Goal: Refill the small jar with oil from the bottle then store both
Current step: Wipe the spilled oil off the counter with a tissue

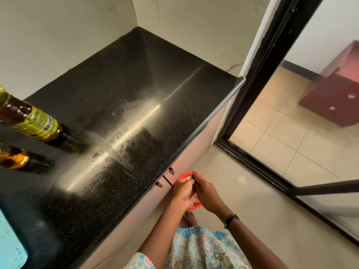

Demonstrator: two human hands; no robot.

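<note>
— So, what are the hands doing right now?

— Both are working together below the near edge of the bench [136, 105], out in front of the cabinet. The left hand [183, 191] and the right hand [206, 191] are touching each other, fingers curled round a red round thing [195, 205], possibly a lid or a small funnel. I cannot tell which, since the hands are covering most of it.

— Are they clamping it, or just resting on it?

— They are gripping it from both sides, with the red rim [182, 176] peeking out beyond the fingers.

— And the oil?

— The bottle [29, 121] is standing at the far left of the bench, well apart from the hands, with amber oil showing and a yellow-green label. Nearer, also at the left edge, the small jar [14, 158] is sitting with golden oil inside. Both tops are cut off by the frame, so I cannot say whether they are capped.

— So how far along are we?

— Judging by the oil in the jar, the pouring is probably either done or partly done; I am not certain. Storing is clearly still outstanding: both vessels are sitting on the bench, and the cabinet handles [171, 170] below are looking untouched.

— Anything else?

— A watch [231, 220] is sitting on the right wrist.
</note>
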